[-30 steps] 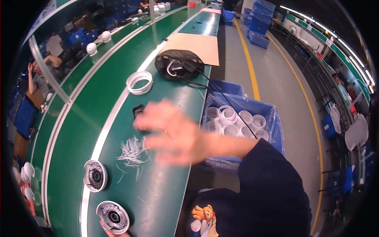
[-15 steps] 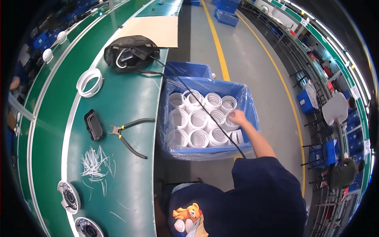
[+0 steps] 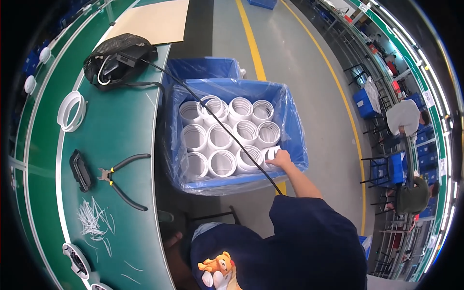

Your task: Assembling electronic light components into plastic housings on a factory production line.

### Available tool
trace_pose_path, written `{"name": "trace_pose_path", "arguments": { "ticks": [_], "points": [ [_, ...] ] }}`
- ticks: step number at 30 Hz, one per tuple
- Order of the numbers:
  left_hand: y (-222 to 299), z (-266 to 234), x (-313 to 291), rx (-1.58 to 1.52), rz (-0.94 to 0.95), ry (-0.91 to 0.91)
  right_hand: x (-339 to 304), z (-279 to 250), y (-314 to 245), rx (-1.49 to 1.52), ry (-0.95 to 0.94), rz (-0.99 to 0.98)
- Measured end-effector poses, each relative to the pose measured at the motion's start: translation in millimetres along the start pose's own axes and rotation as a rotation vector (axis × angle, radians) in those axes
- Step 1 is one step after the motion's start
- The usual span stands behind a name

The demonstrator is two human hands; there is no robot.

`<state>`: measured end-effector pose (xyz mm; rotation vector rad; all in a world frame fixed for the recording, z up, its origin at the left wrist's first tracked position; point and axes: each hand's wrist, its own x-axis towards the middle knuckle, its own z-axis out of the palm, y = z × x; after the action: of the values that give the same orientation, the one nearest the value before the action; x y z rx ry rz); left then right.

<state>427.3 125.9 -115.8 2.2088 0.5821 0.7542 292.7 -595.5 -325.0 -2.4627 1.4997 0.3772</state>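
Note:
My right hand reaches into the near right corner of a blue bin lined with clear plastic. Its fingers close on a white plastic ring that stands on its side there. Upright white ribbed cylinders fill the rest of the bin in rows. Low beside the table edge, a shaded patch of skin shows, seemingly my left hand; its fingers cannot be made out.
A black cord crosses over the bin from a black mesh bag. On the green table lie yellow-and-black cutting pliers, a black case, cut white strips and a white ring-shaped part. Another blue bin stands behind.
My right hand has moved from the right-hand upright cylinders toward me, onto the sideways ring in the near corner. The whole view has shifted, moving table and bin leftward.

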Motion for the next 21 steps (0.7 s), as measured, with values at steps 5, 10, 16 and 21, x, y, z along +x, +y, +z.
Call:
{"name": "trace_pose_path", "arguments": {
  "ticks": [5,10,16,21],
  "points": [
    [-18,2,-1,0.184,0.078,0.036,3,-10,11,0.038,0.106,0.228],
    [-34,-4,0,0.217,0.102,0.036,26,16,24,0.103,-0.224,0.115],
    [-22,2,-6,0.185,0.272,0.105,48,69,19,0.255,-0.410,-0.126],
    [-21,8,-3,0.441,0.331,0.054,74,98,29,0.106,-0.598,-0.055]
  ]
}}
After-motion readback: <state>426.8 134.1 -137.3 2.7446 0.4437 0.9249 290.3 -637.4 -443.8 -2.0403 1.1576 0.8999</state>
